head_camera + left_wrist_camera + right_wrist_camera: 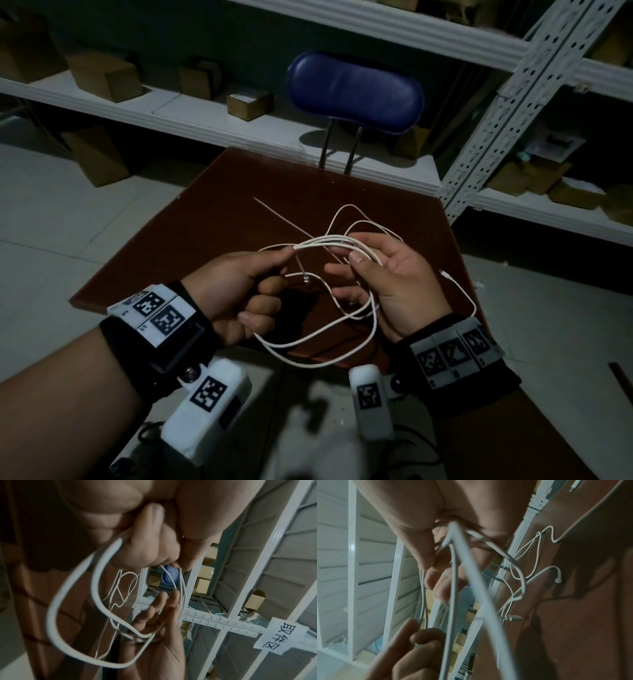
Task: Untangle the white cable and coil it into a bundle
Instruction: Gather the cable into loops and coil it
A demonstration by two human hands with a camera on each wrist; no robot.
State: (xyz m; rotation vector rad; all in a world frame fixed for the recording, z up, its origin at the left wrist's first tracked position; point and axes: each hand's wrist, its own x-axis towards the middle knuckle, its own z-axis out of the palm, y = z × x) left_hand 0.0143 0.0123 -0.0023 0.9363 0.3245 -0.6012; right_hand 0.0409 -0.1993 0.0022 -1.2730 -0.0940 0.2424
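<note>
Above the brown tabletop (212, 219), the left hand (239, 291) pinches several strands of the white cable (322, 241) while the right hand (387, 284), fingers curled, holds the hanging loops.

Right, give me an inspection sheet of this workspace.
Surface: dark reddish-brown wooden table, bare near the far edge.
Job's things: thin white cable, several loops held above the table, one plug end trailing right.
Clutter: thin pale stick on the table.
Grippers: left hand pinches the strands; right hand holds the loops in its fingers.
Cables: only the white one.
Surroundings: blue padded chair, white metal shelving, brown cardboard boxes.
</note>
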